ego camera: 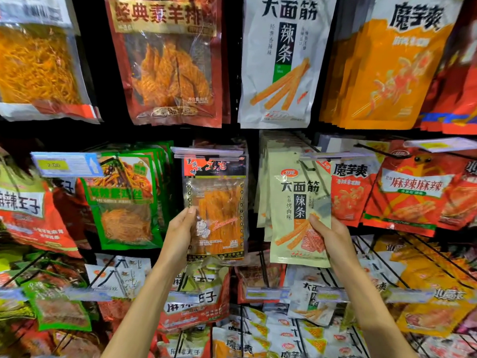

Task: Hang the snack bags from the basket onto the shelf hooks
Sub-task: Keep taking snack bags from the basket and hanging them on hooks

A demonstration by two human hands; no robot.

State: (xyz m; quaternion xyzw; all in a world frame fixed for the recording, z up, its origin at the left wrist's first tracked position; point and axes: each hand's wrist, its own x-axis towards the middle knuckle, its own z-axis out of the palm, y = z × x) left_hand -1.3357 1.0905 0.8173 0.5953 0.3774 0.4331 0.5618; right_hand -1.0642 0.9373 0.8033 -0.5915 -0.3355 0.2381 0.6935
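Observation:
My left hand (180,232) grips the left edge of a clear-fronted snack bag (219,208) with orange strips and a red top; its top sits right under the price-tag strip (206,152) of a hook. My right hand (329,237) holds the lower right of a pale green snack bag (296,215) with black lettering. That bag's top reaches the hook (322,157) in front of a row of matching pale bags. The basket is out of view.
Hanging snack bags fill the shelf wall: large white (281,60) and orange (387,68) bags above, green bags (124,197) at left, red bags (413,192) at right. Black wire hooks with price strips (268,293) jut out in the row below my forearms.

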